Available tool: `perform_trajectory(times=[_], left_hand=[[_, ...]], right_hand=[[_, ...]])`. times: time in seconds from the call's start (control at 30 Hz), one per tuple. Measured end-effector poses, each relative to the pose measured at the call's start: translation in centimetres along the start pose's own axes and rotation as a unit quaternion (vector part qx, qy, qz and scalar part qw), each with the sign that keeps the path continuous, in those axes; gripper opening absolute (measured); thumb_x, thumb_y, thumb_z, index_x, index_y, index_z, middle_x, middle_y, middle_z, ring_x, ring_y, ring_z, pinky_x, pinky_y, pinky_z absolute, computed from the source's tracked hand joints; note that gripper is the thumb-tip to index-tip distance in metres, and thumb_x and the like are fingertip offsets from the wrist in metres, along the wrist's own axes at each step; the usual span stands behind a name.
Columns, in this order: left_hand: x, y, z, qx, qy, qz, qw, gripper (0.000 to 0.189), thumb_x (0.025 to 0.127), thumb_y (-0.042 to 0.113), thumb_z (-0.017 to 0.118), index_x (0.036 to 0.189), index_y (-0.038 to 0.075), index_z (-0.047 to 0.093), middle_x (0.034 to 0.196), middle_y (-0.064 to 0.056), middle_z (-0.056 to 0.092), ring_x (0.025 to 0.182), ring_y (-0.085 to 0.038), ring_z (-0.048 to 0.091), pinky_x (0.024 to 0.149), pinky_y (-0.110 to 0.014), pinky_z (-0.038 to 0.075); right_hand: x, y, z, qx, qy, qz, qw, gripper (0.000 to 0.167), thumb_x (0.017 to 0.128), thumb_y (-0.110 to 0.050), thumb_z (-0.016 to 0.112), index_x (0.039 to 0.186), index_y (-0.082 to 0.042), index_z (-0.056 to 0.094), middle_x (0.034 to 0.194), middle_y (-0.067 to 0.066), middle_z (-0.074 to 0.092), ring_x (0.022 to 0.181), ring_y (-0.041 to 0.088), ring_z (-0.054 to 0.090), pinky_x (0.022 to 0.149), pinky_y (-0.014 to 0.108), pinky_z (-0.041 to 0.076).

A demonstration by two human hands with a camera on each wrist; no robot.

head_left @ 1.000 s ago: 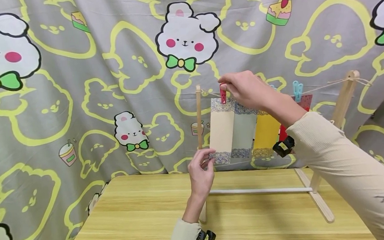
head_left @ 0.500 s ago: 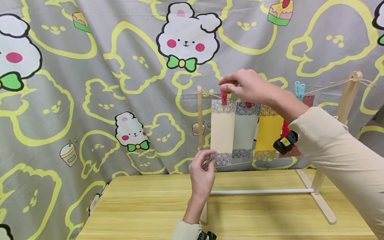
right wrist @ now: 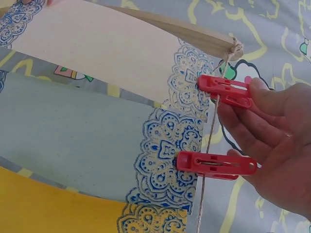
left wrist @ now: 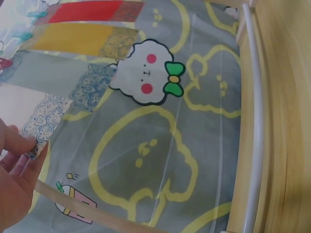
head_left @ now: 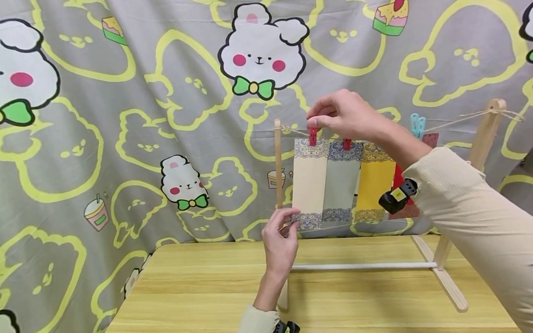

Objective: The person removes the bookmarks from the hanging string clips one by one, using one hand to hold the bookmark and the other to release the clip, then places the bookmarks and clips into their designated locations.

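Observation:
A cream card with lace-patterned ends (head_left: 310, 184) hangs from a string (right wrist: 212, 127) under a red clothespin (right wrist: 226, 91). My right hand (head_left: 348, 114) pinches the tail of that clothespin between thumb and fingers. Lower down, the left hand (head_left: 279, 244) pinches the card's bottom left corner; its thumb and fingertips meet on the patterned strip in the left wrist view. Beside the cream card hangs a grey-green card (right wrist: 82, 128), clipped by a second red clothespin (right wrist: 216, 164). A yellow card (head_left: 373, 187) comes after it, and a red card (left wrist: 85, 11) is partly hidden by my right arm.
Light blue clothespins (head_left: 418, 126) hold the farther cards. The string runs between a left wooden post (head_left: 279, 171) and a right wooden post (head_left: 483, 138), joined low by a white rod (head_left: 361, 266). The stand is on a wooden table (head_left: 178, 296) before a patterned curtain (head_left: 190, 141).
My right hand has risen slightly toward the tail of the red clothespin, uncovering the second red clothespin and the card tops. The left hand has stayed at the card's lower corner.

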State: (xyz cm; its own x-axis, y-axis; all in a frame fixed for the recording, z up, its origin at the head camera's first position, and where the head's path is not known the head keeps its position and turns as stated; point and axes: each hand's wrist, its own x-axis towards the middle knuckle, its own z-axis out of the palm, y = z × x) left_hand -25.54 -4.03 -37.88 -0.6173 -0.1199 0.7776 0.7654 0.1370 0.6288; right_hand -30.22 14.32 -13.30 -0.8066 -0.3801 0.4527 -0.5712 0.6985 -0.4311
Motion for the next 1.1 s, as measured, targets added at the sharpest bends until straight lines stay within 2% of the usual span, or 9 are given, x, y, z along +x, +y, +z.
perform_trajectory(times=[0.1, 0.23, 0.37, 0.53, 0.7, 0.87, 0.97, 1.1], left_hand=[[0.2, 1.0, -0.3, -0.001, -0.003, -0.002, 1.0000, 0.030, 0.078, -0.031, 0.063, 0.100, -0.011, 0.069, 0.097, -0.026, 0.068, 0.084, -0.045, 0.068, 0.071, -0.051, 0.062], [0.2, 1.0, -0.3, -0.003, -0.003, -0.001, 1.0000, 0.030, 0.078, -0.031, 0.063, 0.099, -0.012, 0.069, 0.096, -0.027, 0.068, 0.084, -0.045, 0.069, 0.070, -0.052, 0.062], [0.1, -0.3, -0.2, 0.004, 0.000, 0.006, 1.0000, 0.032, 0.078, -0.031, 0.064, 0.101, -0.010, 0.069, 0.098, -0.025, 0.069, 0.085, -0.044, 0.069, 0.070, -0.050, 0.062], [-0.2, -2.0, -0.4, 0.016, 0.003, 0.000, 0.9999, 0.037, 0.079, -0.028, 0.066, 0.105, -0.001, 0.073, 0.103, -0.015, 0.072, 0.088, -0.034, 0.071, 0.073, -0.042, 0.063], [-0.4, -2.2, -0.8, 0.014, 0.001, -0.006, 0.9999, 0.040, 0.080, -0.026, 0.067, 0.106, 0.003, 0.074, 0.105, -0.012, 0.072, 0.091, -0.031, 0.071, 0.075, -0.039, 0.063], [-0.7, -2.1, -1.2, 0.006, 0.001, -0.004, 1.0000, 0.039, 0.079, -0.027, 0.066, 0.107, -0.001, 0.073, 0.103, -0.016, 0.071, 0.089, -0.036, 0.070, 0.076, -0.043, 0.063], [-0.8, -2.0, -1.6, 0.004, -0.001, -0.009, 0.9999, 0.039, 0.079, -0.027, 0.066, 0.107, -0.001, 0.073, 0.103, -0.016, 0.071, 0.090, -0.036, 0.071, 0.077, -0.041, 0.062], [-1.0, -1.6, -2.2, 0.008, -0.008, -0.019, 0.9998, 0.039, 0.081, -0.025, 0.067, 0.107, 0.003, 0.073, 0.104, -0.010, 0.072, 0.091, -0.030, 0.072, 0.078, -0.035, 0.062]], right_hand=[[-0.1, 0.0, 0.0, 0.007, 0.029, 0.006, 0.9995, 0.021, 0.102, -0.021, 0.067, 0.112, -0.004, 0.074, 0.106, 0.012, 0.077, 0.102, 0.029, 0.069, 0.087, 0.043, 0.048], [-0.2, 0.0, -0.2, 0.018, 0.067, 0.007, 0.9976, 0.019, 0.101, -0.022, 0.068, 0.108, -0.006, 0.076, 0.104, 0.010, 0.077, 0.101, 0.026, 0.071, 0.085, 0.039, 0.048], [-0.3, 0.0, -0.3, 0.027, 0.096, 0.002, 0.9950, 0.020, 0.101, -0.023, 0.068, 0.108, -0.006, 0.076, 0.103, 0.009, 0.078, 0.099, 0.024, 0.071, 0.082, 0.034, 0.047], [-0.4, 0.1, -0.3, 0.042, 0.124, -0.001, 0.9914, 0.021, 0.100, -0.025, 0.069, 0.109, -0.007, 0.076, 0.102, 0.009, 0.077, 0.095, 0.019, 0.070, 0.077, 0.028, 0.048], [-1.0, 0.3, -0.5, 0.063, 0.140, -0.015, 0.9880, 0.022, 0.100, -0.025, 0.069, 0.110, -0.006, 0.076, 0.105, 0.009, 0.077, 0.094, 0.013, 0.070, 0.079, 0.026, 0.048], [-2.2, 0.5, -0.5, 0.068, 0.139, -0.025, 0.9877, 0.024, 0.101, -0.024, 0.068, 0.114, -0.005, 0.073, 0.110, 0.010, 0.075, 0.103, 0.018, 0.070, 0.088, 0.030, 0.047], [-2.9, 0.5, -0.4, 0.076, 0.134, -0.030, 0.9876, 0.026, 0.101, -0.024, 0.068, 0.117, -0.004, 0.071, 0.112, 0.010, 0.074, 0.109, 0.021, 0.068, 0.094, 0.032, 0.048], [-3.9, 0.4, -0.4, 0.093, 0.138, -0.041, 0.9851, 0.029, 0.101, -0.024, 0.068, 0.122, -0.005, 0.069, 0.115, 0.009, 0.073, 0.114, 0.020, 0.067, 0.099, 0.028, 0.050]])
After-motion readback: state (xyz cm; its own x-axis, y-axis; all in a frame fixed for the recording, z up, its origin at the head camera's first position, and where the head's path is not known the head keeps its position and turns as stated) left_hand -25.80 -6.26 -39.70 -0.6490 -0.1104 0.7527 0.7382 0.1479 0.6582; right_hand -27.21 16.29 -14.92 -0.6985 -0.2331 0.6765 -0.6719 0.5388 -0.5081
